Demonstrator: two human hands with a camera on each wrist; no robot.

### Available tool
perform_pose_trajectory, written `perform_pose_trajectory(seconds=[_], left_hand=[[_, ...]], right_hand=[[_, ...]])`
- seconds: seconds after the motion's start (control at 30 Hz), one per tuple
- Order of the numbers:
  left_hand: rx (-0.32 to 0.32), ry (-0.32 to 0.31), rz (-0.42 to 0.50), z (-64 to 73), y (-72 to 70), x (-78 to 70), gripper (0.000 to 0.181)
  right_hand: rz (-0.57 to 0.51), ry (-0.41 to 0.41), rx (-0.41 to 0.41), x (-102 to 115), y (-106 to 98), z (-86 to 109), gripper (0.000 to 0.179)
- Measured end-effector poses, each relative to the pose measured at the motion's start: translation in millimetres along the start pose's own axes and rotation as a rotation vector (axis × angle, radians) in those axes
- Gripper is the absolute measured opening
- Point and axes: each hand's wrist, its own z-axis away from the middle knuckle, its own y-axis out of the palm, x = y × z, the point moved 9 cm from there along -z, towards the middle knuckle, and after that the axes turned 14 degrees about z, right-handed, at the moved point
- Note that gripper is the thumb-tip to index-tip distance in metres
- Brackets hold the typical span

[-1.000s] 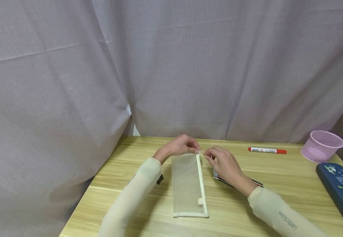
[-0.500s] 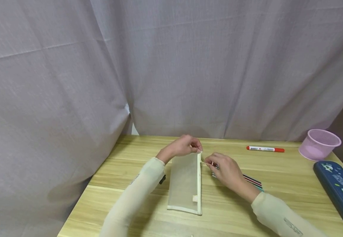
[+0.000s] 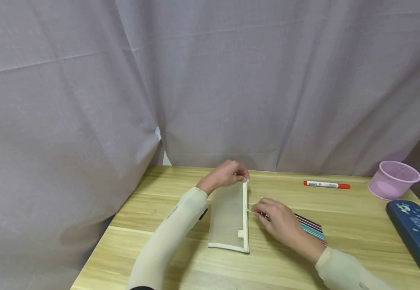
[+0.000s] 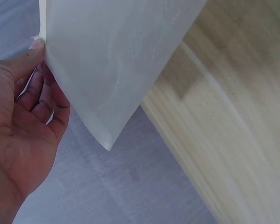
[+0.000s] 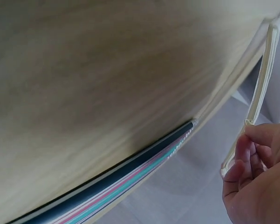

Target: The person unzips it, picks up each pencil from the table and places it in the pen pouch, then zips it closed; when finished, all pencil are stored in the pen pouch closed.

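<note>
A pale, see-through zip pouch [image 3: 226, 217] with cream edging hangs from my left hand [image 3: 229, 174], its zip edge facing right. Thumb and fingers of that hand pinch the pouch's far corner, as the left wrist view also shows on the pouch [image 4: 112, 60]. My right hand [image 3: 280, 221] pinches the cord of the zip pull [image 3: 248, 210], partway down the zip edge. In the right wrist view, the right hand's fingertips [image 5: 254, 133] meet the pull at the zip strip [image 5: 263, 77]. Several coloured pencils [image 3: 310, 226] lie partly hidden beneath the right forearm.
A red-capped marker [image 3: 327, 184] lies toward the back of the wooden table [image 3: 152, 209]. At the right stand a pink mesh pen cup [image 3: 391, 183] and a dark blue pencil case [image 3: 414, 237]. A grey curtain [image 3: 213, 88] hangs behind the table.
My right hand has drawn the zip pull along the zip edge toward me, away from the far corner. The left hand, still pinching that corner, has shifted slightly away and to the right.
</note>
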Motion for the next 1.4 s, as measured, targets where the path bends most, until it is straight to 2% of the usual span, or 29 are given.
perform_pose_trajectory(seconds=[0.27, 0.43, 0.53, 0.67, 1.0, 1.2, 1.4], left_hand=[[-0.038, -0.01, -0.025, -10.8, -5.0, -0.5, 0.01], [-0.05, 0.018, -0.066, -17.2, -6.9, -7.6, 0.011], [-0.07, 0.041, -0.125, -20.3, -8.8, -12.9, 0.013], [-0.103, 0.034, -0.163, -22.8, -13.4, -12.8, 0.014], [-0.147, 0.039, -0.142, -24.8, -21.5, -9.4, 0.012], [-0.161, 0.035, -0.16, -25.0, -20.2, -11.6, 0.012], [-0.177, 0.063, -0.188, -21.2, -19.9, -16.0, 0.012]], right_hand=[[0.028, -0.027, -0.036, -1.4, -11.2, 2.3, 0.023], [0.036, -0.016, -0.029, -8.0, -15.9, 8.3, 0.026], [0.039, -0.06, -0.007, -3.6, -15.7, 14.1, 0.026], [0.044, -0.136, 0.0, 8.2, -15.5, 21.8, 0.027], [0.017, -0.203, -0.007, 30.6, -23.5, 38.1, 0.031], [0.014, -0.176, -0.014, 27.4, -26.2, 38.7, 0.032], [0.002, -0.202, -0.013, 27.2, -28.0, 40.9, 0.032]])
